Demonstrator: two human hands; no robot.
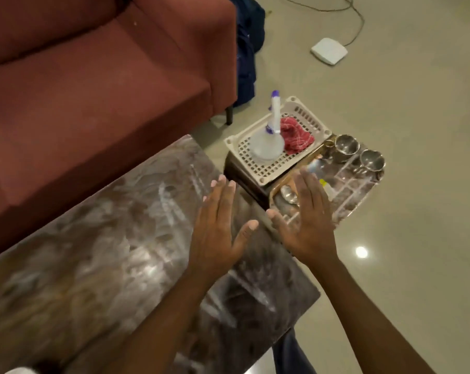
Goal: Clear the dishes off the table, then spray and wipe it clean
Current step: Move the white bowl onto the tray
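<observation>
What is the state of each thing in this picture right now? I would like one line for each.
left hand: open, fingers straight, holds nothing
right hand: open, holds nothing
spray bottle: upright in the white basket
red cloth: crumpled, in the basket beside the bottle
steel cups: upright on the tray
spoon: lying on the tray
tray: off the table, beside the basket

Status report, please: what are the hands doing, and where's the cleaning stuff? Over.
Left hand, right hand open, empty, at table end. Spray bottle, red cloth untouched in white basket. Steel bowls already on tray beside it. Nothing in the way.
</observation>
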